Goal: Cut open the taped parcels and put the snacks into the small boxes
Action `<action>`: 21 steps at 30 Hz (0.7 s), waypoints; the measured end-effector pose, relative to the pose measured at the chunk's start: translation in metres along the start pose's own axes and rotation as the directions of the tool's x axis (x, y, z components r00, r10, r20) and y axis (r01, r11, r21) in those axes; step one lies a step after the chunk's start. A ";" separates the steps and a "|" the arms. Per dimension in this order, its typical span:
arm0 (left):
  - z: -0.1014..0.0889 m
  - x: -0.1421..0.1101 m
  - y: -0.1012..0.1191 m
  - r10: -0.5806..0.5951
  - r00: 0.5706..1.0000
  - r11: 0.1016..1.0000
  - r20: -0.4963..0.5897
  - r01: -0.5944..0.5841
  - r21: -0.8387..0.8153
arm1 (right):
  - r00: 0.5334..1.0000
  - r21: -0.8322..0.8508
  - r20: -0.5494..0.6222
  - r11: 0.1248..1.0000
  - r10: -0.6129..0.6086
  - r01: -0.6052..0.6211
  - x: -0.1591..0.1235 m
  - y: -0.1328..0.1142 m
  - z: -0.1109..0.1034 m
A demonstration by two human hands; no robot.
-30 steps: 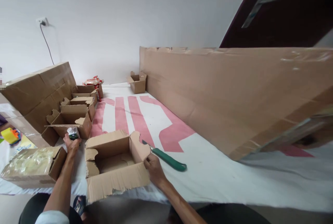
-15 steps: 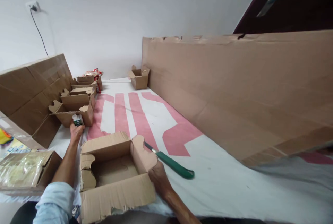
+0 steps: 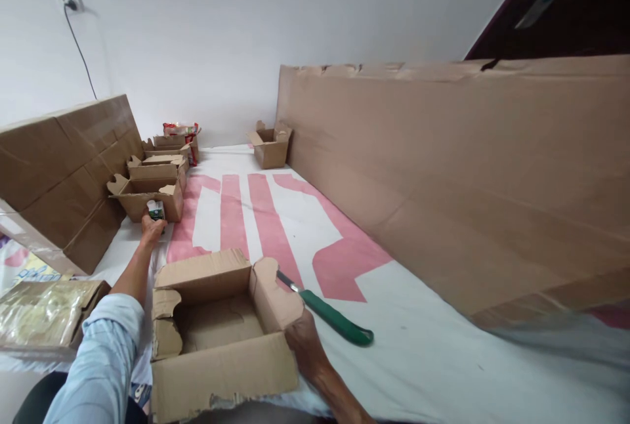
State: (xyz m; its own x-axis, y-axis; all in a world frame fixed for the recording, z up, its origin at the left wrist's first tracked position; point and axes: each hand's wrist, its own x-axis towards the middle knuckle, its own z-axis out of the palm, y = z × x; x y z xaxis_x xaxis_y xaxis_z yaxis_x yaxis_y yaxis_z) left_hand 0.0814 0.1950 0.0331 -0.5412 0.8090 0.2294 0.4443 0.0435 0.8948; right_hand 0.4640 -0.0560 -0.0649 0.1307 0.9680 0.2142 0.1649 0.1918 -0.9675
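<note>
Head-worn view, forward and down

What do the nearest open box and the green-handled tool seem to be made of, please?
Box: matte brown cardboard, shown by its ragged flap edge. Tool handle: probably smooth plastic, given its even green sheen. Tool blade: likely metal, from its bright silvery patch.

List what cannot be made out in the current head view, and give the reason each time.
All in the head view:
Carton in the left hand: its print is too small to read.
Right hand: fingertips hidden by the near box.
Boxes in the left row: floors hidden by their near walls.
Door: cut off by the top and right edges.
</note>
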 end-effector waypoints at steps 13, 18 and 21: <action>-0.004 -0.020 0.002 -0.203 0.977 0.959 -0.060 0.186 -0.213 | 0.999 -0.037 0.011 0.999 -0.038 0.038 0.005 -0.004 0.002; 0.005 -0.022 0.003 -0.347 0.936 0.890 -0.048 0.313 -0.331 | 0.999 -0.037 -0.005 0.998 -0.044 0.044 0.004 -0.005 0.002; 0.006 -0.020 0.002 -0.397 0.917 0.859 -0.040 0.355 -0.370 | 0.999 -0.028 -0.003 0.999 -0.041 0.041 0.003 -0.005 0.003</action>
State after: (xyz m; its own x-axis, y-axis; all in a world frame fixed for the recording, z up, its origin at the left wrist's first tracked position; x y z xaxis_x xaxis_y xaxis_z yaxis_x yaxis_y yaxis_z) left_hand 0.0977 0.1824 0.0278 -0.7010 0.7014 -0.1294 -0.0748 0.1080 0.9913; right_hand 0.4611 -0.0533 -0.0600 0.1270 0.9587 0.2543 0.1976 0.2268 -0.9537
